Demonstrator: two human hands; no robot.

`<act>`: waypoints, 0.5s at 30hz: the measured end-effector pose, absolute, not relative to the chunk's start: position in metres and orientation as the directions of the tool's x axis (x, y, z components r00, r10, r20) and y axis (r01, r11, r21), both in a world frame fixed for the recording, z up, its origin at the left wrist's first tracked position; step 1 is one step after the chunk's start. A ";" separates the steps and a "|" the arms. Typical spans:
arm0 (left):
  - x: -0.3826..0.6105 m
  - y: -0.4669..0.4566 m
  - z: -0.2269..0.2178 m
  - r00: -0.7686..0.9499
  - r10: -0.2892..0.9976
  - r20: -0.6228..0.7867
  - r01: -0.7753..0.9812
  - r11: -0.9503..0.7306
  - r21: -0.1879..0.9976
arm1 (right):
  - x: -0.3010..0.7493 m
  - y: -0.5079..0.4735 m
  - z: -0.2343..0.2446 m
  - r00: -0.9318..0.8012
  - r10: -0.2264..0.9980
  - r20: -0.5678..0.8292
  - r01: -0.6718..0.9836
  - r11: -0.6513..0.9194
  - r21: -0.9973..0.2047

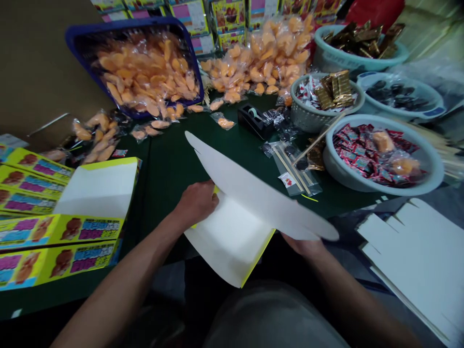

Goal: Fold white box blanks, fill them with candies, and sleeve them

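Note:
Between my two hands is a partly folded cardboard box (pixel 232 217), white inside with yellow edges, tilted over the front edge of the green table. Its long white flap rises at the far side and runs down toward the right. My left hand (pixel 197 203) is closed on the box's left end, the fingertips hidden behind the card. Around the right end, my right hand (pixel 302 244) grips the box from below, and the flap covers most of its fingers. To the left stand several printed yellow boxes (pixel 87 229), one with its white inside showing.
Several bowls, including one of red packets (pixel 362 150), line the right. A blue basket (pixel 192 63) of wrapped orange pieces lies tipped at the back. A tape dispenser (pixel 255 121) and a bag with sticks (pixel 292 166) sit mid-table. Flat white card sheets (pixel 420 256) are stacked at right.

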State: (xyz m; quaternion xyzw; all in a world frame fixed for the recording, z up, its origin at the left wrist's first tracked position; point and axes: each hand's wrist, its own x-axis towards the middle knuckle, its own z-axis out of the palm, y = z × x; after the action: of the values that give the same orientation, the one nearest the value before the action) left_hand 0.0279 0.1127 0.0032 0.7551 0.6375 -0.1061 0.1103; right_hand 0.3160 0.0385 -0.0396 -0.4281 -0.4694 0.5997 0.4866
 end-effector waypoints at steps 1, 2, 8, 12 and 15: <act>0.025 0.115 0.004 0.153 0.940 -0.304 0.988 -0.152 0.026 | 0.322 0.036 -0.042 -0.178 0.982 -0.056 -0.264 -0.102 -0.959; 0.024 0.117 0.004 0.143 0.941 -0.306 0.989 -0.143 0.022 | 0.329 0.032 -0.044 -0.198 0.979 -0.047 -0.339 -0.114 -0.934; 0.020 0.123 0.003 0.101 0.950 -0.296 0.994 -0.108 -0.006 | 0.337 0.014 -0.053 -0.192 0.981 0.038 -0.308 -0.024 -0.951; 0.018 0.126 0.005 0.114 0.939 -0.324 0.992 -0.122 -0.004 | 0.309 0.016 -0.053 -0.064 0.998 0.013 -0.049 0.010 -0.999; 0.019 0.126 0.008 0.105 0.939 -0.327 0.993 -0.116 -0.012 | 0.294 0.021 -0.054 0.025 0.996 0.084 0.087 0.082 -0.993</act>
State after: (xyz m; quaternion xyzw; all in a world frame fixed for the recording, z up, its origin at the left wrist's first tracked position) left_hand 0.0193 0.1258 0.0078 0.7358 0.6565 -0.1280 0.1058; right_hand 0.2942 0.0208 -0.0541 -0.5070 -0.5344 0.4496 0.5052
